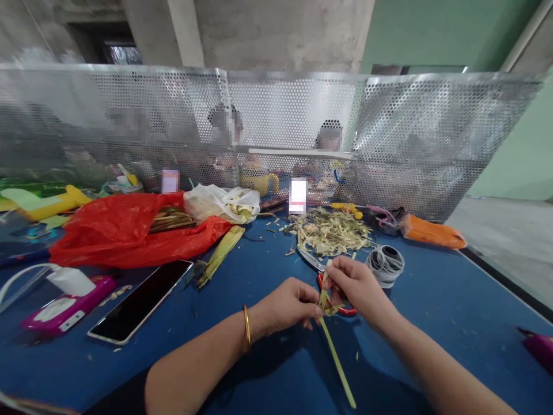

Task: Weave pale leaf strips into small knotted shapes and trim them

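Note:
Both my hands pinch one pale green-yellow strip of dried leaf [338,364], folded and crossed on itself where my fingers meet. My left hand [288,305], a gold bangle on its wrist, grips the fold from the left between thumb and fingers. From the right, my right hand [356,285] holds the upper part. A long tail of the strip hangs down toward me below the fold. Just behind my hands lie scissors with red handles [348,312], partly hidden by my fingers. A spool of grey cord [385,266] stands beyond my right hand.
A heap of leaf scraps [332,231] lies beyond my hands. Leftward are a red plastic bag [129,233], a white bag [222,202], a leaf bundle [221,253], a phone [140,302] and a purple power strip [69,305]. An orange packet [433,231] is at right. A perforated metal screen [298,98] backs the table.

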`<state>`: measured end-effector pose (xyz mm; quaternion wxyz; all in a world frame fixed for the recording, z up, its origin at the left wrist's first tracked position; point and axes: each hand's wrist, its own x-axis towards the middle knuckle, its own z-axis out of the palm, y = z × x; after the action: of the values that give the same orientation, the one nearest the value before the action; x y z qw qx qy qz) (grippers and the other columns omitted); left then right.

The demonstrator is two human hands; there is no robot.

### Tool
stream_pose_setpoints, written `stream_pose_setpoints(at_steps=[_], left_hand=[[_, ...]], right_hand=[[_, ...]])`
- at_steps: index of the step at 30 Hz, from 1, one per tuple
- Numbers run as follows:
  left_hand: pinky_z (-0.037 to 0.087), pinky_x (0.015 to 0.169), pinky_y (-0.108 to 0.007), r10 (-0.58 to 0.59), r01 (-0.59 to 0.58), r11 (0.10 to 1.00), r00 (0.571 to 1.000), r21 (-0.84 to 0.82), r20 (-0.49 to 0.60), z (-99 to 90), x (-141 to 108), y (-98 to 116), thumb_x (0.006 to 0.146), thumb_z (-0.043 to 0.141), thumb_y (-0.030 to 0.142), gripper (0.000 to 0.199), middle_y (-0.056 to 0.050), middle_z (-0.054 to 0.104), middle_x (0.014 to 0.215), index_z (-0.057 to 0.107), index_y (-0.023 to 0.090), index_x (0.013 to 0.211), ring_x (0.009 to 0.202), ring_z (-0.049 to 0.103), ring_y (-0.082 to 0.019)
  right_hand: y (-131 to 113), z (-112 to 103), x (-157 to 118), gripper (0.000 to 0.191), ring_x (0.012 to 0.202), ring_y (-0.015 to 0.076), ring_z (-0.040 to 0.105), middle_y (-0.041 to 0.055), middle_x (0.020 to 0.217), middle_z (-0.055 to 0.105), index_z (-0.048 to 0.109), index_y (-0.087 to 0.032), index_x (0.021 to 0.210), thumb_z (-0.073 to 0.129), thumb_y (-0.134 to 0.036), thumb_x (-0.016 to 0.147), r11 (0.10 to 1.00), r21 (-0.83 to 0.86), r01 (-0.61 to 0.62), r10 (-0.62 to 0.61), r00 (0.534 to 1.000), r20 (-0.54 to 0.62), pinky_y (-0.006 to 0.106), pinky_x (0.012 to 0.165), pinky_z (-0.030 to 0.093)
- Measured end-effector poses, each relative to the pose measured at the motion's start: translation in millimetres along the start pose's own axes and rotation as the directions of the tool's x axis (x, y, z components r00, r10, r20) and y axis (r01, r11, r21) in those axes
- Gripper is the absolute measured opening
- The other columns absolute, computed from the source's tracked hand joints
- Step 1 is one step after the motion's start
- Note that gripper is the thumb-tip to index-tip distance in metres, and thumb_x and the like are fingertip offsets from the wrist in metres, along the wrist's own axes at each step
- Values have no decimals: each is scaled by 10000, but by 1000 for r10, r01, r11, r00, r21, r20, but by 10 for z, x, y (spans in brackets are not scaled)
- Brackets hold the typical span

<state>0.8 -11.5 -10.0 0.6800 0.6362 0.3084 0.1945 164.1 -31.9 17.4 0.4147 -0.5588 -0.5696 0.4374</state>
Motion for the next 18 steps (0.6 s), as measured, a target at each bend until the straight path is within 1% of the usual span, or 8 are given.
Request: stream_pose_setpoints(at_steps=[2,4,6,9,11,13,15,18], left_hand=[[389,517,-224,-5,5,1000,1000,-8,20,-16,-8,23,629,609,227,94,36,553,533,634,138,607,445,453,-69],[385,520,-227,-14,14,1000,1000,0,27,-16,-24,56,629,612,235,115,31,564,555,656,132,653,455,450,-71],[367,519,-223,-14,13,999,999,36,28,-6,-45,89,634,604,231,128,26,572,574,668,129,677,480,453,-76],[295,494,-213,-2,-6,991,998,136,57,16,-77,115,654,586,205,104,45,504,507,647,130,615,477,393,-67],[252,491,-217,14,-33,981,995,192,102,29,-93,109,668,584,192,115,58,452,472,633,130,584,474,338,-61],[247,508,-219,28,-62,974,988,217,153,36,-102,96,673,591,190,118,58,450,480,632,130,580,492,326,-64],[262,532,-220,34,-73,973,984,218,175,35,-102,86,675,600,204,127,52,474,506,634,134,575,516,337,-71],[294,581,-220,42,-65,984,990,165,136,16,-96,97,667,613,233,131,38,521,554,650,142,581,565,389,-88]], right_hand=[[-17,6,3,287,353,69,480,-41,548,586,456,-201,658,529,-453,773,999,43,-5,6,1000,-13,184,371,343],[-15,-15,12,271,343,60,454,-49,521,574,458,-198,652,553,-432,752,1000,30,0,0,1000,21,176,361,320],[5,-42,25,244,336,50,413,-65,467,529,473,-191,639,587,-391,721,1000,1,-16,16,995,97,168,356,290],[55,-44,39,197,332,35,351,-84,430,486,513,-178,659,626,-339,680,994,-11,-106,106,968,229,159,350,255],[89,-11,41,202,320,26,327,-90,422,477,521,-174,662,644,-334,666,988,-3,-152,148,953,264,154,340,237],[111,32,40,230,308,24,348,-82,432,497,510,-173,641,654,-352,663,987,20,-161,153,965,214,152,329,233],[115,59,36,263,315,37,417,-61,464,535,497,-174,626,645,-385,679,986,84,-146,139,986,92,153,328,260],[97,52,32,281,367,64,524,-30,559,597,503,-172,646,629,-418,702,967,232,-107,125,990,-68,166,361,357]])
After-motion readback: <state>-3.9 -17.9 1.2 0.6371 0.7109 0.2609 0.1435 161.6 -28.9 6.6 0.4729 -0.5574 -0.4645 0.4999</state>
